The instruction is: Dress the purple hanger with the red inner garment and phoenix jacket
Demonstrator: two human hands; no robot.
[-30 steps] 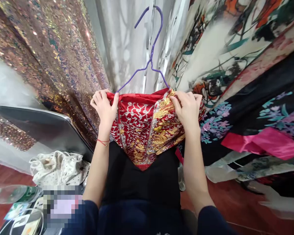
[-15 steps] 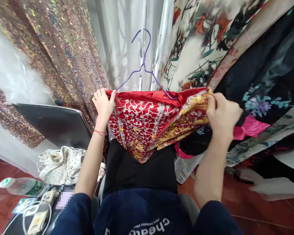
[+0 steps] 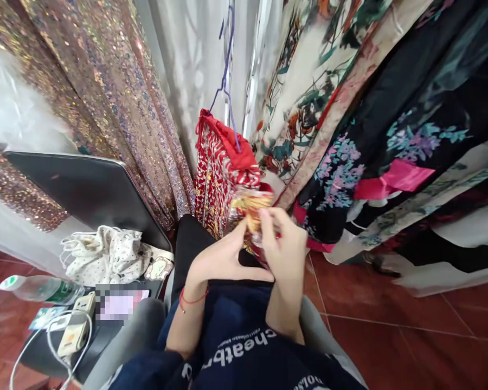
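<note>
Both hands together, left hand (image 3: 223, 254) and right hand (image 3: 282, 246) pinching the gold hem of red garment (image 3: 217, 173), hung on purple hanger (image 3: 226, 81) among dresses.

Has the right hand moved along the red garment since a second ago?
Yes. The right hand has come down from the hanger end of the red garment to its lower gold edge, meeting the left hand.
</note>
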